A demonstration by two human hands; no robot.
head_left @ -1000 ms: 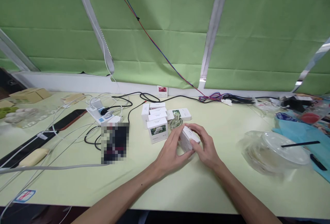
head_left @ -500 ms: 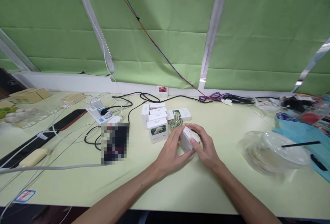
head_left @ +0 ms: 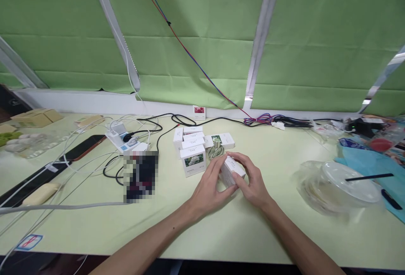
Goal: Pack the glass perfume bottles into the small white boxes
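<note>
Between my two hands is a small white cardboard box (head_left: pixel 233 167), tilted, its printed top turned up toward me. My left hand (head_left: pixel 209 188) grips its left side, with the thumb along the near lower edge. Fingers of my right hand (head_left: pixel 253 180) wrap the far right side, and that thumb presses on the near face. Part of the box is hidden by the fingers. Just left stands a white box with a flower picture (head_left: pixel 194 161), in front of several similar boxes (head_left: pixel 193 141). A coiled cable (head_left: pixel 216 151) lies beyond my left fingertips, before a flat-lying box (head_left: pixel 226 141).
At right sits a lidded plastic tub (head_left: pixel 344 182) in a clear bag, near blue sheeting (head_left: pixel 363 161). On the left are a power strip (head_left: pixel 122 138), loose cables, phones (head_left: pixel 41 180) and a pixelated dark item (head_left: pixel 141 176). A small red-pictured box (head_left: pixel 199 112) leans at the back wall.
My right thumb has shifted slightly left and down on the box. Otherwise both hands and the box stay nearly where they were.
</note>
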